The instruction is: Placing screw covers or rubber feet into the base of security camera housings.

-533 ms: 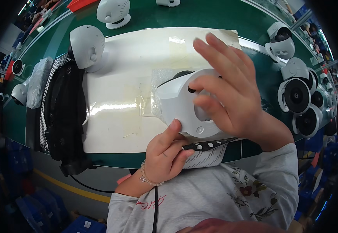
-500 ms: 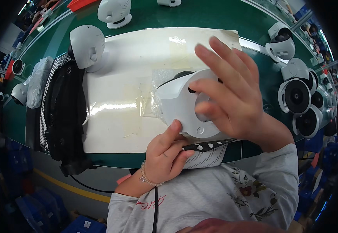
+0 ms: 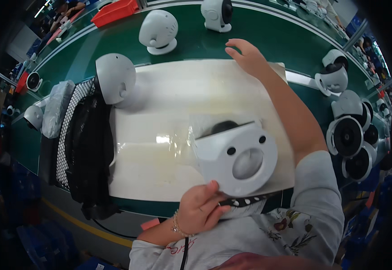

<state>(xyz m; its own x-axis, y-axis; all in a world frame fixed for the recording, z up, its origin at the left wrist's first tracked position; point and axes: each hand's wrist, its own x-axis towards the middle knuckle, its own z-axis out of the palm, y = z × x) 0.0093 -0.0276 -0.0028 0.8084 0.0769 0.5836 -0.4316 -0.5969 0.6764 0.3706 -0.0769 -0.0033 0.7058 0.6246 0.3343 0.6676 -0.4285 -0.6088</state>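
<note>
A white rounded device (image 3: 209, 155) lies tilted on the pale work sheet (image 3: 146, 175), over a piece of clear bubble wrap. Two black round pads (image 3: 231, 150) and a large oval recess (image 3: 248, 164) show on its upper face. Its near edge is gripped by my left hand (image 3: 200, 204), with a fingertip on the rim. A black strap with white spots (image 3: 245, 200) runs beside those fingers; whether they also hold it, I cannot tell. My right hand (image 3: 248, 56) reaches out past the sheet's far edge, empty, fingers apart and slightly bent.
Similar white devices stand at the far side (image 3: 158, 31) and beyond my right hand (image 3: 216, 15). Another (image 3: 115, 78) is by a black mesh pouch (image 3: 85, 139) on the left. Several with black discs (image 3: 348, 136) crowd the right. A red tray (image 3: 114, 12) sits far left.
My right hand has left the device and stretched away to the far side. Both black pads now show uncovered. The left hand keeps its hold, and the whole view has shifted.
</note>
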